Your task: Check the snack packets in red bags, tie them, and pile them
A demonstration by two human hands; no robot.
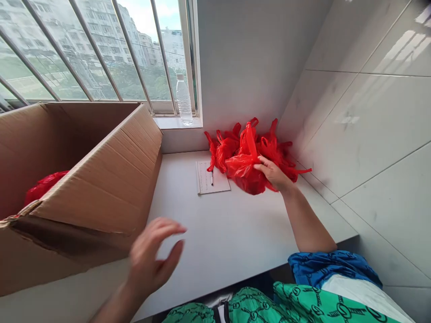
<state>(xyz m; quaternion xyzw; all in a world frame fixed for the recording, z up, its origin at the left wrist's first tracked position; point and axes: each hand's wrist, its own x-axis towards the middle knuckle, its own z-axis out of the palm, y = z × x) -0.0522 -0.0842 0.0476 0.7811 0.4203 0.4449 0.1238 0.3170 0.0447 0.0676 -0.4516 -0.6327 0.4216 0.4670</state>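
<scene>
At the back of the white tabletop [208, 233] lies a pile of red plastic bags [272, 148] with knotted handles. My right hand [271, 172] grips a red plastic bag [244, 170] at the front of this pile, its thumb and fingers closed on the thin film. What the bag contains cannot be made out. Lower down and to the left, my left hand [155, 253] hovers above the table beside the cardboard box, thumb and fingers apart, holding nothing.
A big open cardboard box [111, 179] takes up the left side, with a red bag [43, 186] inside. Near the pile lie a notebook [204, 179] and a pen [212, 178]. A clear water bottle [183, 101] stands on the sill by the barred window. Tiled wall [370, 134] borders the right.
</scene>
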